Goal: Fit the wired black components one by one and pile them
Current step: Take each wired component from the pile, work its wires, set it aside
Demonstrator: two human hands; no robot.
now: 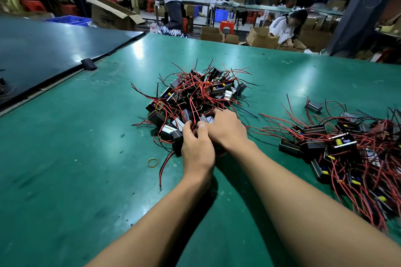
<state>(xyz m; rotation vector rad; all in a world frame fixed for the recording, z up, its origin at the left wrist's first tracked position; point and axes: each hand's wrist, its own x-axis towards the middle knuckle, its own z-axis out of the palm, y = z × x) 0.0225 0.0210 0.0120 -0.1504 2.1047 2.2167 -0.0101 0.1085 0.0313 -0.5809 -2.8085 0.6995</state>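
A yellow rubber band [152, 162] lies on the green table [76, 158], just left of the left hand [197, 149]. That hand touches the right hand [226, 131]. The fingers of both curl down into the near edge of the heap of wired black components [195, 95], and I cannot tell whether either grips one. A second heap [347, 154] spreads to the right of the right hand. Far beyond the hands, to the left, sits a black tape piece [89, 64].

Central heap [195, 97]: black boxed components, red and black wires tangled. Right-hand spread [347, 149]: same components, lying flatter, wires trailing.
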